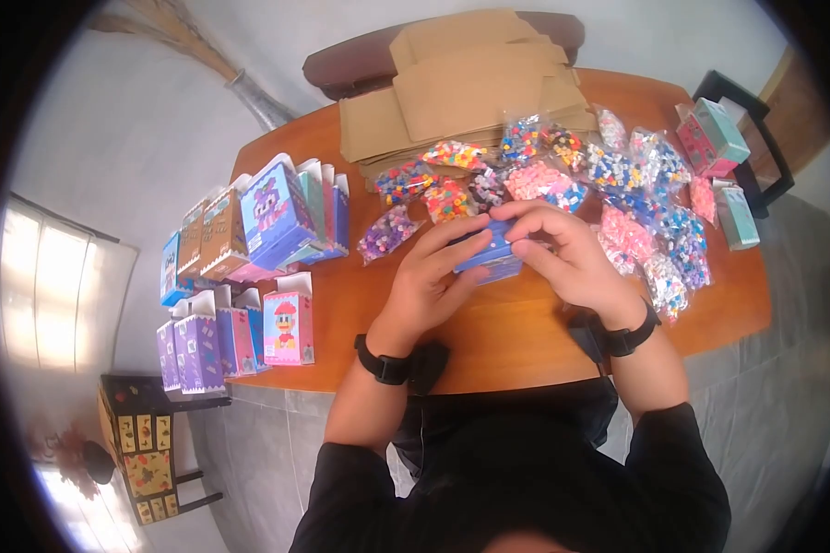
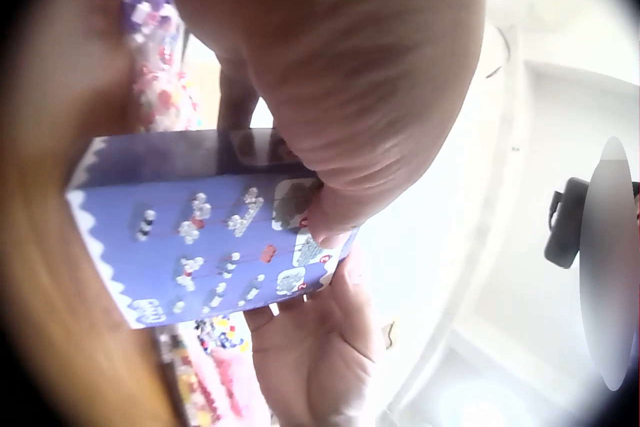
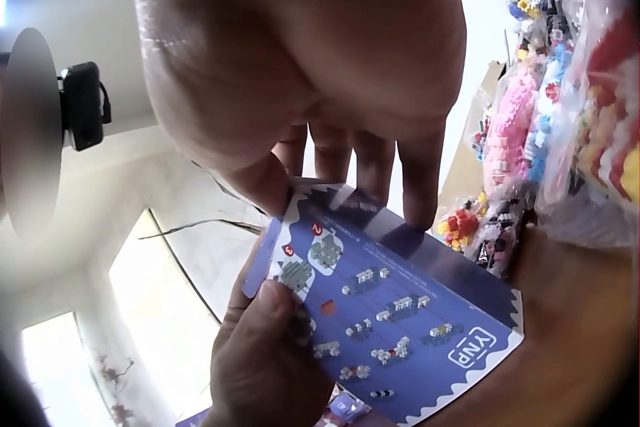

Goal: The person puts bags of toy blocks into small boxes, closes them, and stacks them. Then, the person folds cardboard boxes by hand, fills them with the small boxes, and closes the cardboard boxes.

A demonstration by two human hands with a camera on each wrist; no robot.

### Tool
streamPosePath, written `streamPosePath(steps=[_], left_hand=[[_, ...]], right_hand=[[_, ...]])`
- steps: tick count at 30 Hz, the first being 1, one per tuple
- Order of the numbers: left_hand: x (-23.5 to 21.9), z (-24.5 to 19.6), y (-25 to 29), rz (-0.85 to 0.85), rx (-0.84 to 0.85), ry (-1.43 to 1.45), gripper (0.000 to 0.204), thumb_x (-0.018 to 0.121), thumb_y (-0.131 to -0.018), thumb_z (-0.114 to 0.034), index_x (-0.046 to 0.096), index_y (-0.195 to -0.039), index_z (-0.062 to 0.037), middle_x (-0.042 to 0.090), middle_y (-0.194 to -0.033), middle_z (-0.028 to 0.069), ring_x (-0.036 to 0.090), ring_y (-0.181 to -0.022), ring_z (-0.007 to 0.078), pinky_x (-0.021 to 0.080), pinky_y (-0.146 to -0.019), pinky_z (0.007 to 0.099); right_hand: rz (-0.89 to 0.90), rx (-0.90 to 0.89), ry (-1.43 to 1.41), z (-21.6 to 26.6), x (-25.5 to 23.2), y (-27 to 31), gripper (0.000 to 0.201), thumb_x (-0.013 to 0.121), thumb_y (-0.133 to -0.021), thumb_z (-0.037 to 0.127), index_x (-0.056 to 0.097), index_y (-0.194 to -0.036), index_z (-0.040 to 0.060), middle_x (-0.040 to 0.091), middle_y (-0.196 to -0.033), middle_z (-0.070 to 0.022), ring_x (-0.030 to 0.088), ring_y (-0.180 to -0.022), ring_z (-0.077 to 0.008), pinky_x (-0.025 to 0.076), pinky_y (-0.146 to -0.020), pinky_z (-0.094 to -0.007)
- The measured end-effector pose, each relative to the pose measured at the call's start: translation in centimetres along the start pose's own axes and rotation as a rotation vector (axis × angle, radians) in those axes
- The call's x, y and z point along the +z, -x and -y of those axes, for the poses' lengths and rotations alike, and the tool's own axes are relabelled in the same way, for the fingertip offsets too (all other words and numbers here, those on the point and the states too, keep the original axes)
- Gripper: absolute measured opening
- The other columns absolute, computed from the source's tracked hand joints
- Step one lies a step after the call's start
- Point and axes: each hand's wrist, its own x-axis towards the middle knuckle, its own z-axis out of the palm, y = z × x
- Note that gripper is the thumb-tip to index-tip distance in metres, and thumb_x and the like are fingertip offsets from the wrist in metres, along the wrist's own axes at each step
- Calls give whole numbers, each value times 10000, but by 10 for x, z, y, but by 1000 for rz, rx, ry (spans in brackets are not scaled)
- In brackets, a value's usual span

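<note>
A small blue-purple cardboard box (image 1: 494,251) with white scalloped edges stands between both hands close over the table. Its side, seen in the left wrist view, carries printed pictures of block-building steps (image 2: 215,237). My left hand (image 1: 431,276) grips the box from the left, its thumb (image 3: 268,309) pressed on the printed side. At the box's top end, my right hand (image 1: 567,249) has its thumb at the near edge and its fingers along the far side, pinching that end. A dark band with a camera sits on each wrist.
Clear bags of colourful small blocks (image 1: 535,180) cover the table's back and right. Finished-looking boxes (image 1: 277,217) stand in rows at left, a pink duck-print box (image 1: 289,323) nearest. Flat brown cardboard (image 1: 470,92) is stacked behind; green boxes (image 1: 715,138) stand far right.
</note>
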Motion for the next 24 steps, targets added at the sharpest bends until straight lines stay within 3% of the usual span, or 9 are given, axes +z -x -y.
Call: streamPosePath(steps=[9, 15, 18, 21, 23, 24], left_hand=[[-1, 0, 2, -24, -41, 81, 363, 682, -861, 18, 688, -1214, -69, 605, -1311, 148, 616, -1149, 293, 521, -930, 355], [-6, -5, 0, 33, -49, 83, 342, 711, -829, 41, 708, -1155, -64, 614, -1300, 139, 596, -1173, 277, 488, -963, 365], [-6, -6, 0, 55, -39, 32, 352, 744, -798, 51, 718, -1127, -72, 615, -1298, 132, 598, -1173, 276, 495, -956, 366], [-7, -4, 0, 71, -35, 23, 316, 734, -816, 51, 708, -1113, -55, 592, -1321, 149, 586, -1197, 278, 495, -963, 371], [-3, 2, 3, 5, -54, 79, 318, 743, -806, 45, 698, -1106, -50, 595, -1312, 152, 600, -1180, 278, 507, -954, 363], [-2, 4, 4, -57, -76, 136, 321, 753, -796, 38, 688, -1099, -45, 598, -1303, 155, 613, -1163, 277, 519, -944, 355]], right_hand=[[-44, 17, 74, 3, 1, 0, 106, 582, -958, 12, 617, -1054, -15, 617, -1263, -129, 636, -1063, -185, 526, -883, -309], [-3, 4, 69, 3, -2, -1, 95, 614, -931, 11, 636, -1023, 1, 628, -1255, -130, 644, -1076, -214, 529, -882, -320], [94, -69, 135, -1, -11, -2, 114, 605, -905, -44, 631, -1002, 10, 580, -1333, -136, 582, -1158, -185, 492, -928, -304], [165, -196, 188, -6, -13, -2, 252, 640, -869, -61, 606, -1101, 29, 563, -1360, -138, 558, -1210, -208, 473, -979, -325], [82, 24, 27, -4, -6, 2, 529, 683, -835, -55, 505, -1321, 53, 562, -1352, -144, 530, -1253, -233, 455, -1018, -351], [83, 18, 29, -3, -4, 2, 529, 683, -835, -55, 505, -1321, 53, 562, -1352, -144, 530, -1253, -233, 455, -1018, -351]])
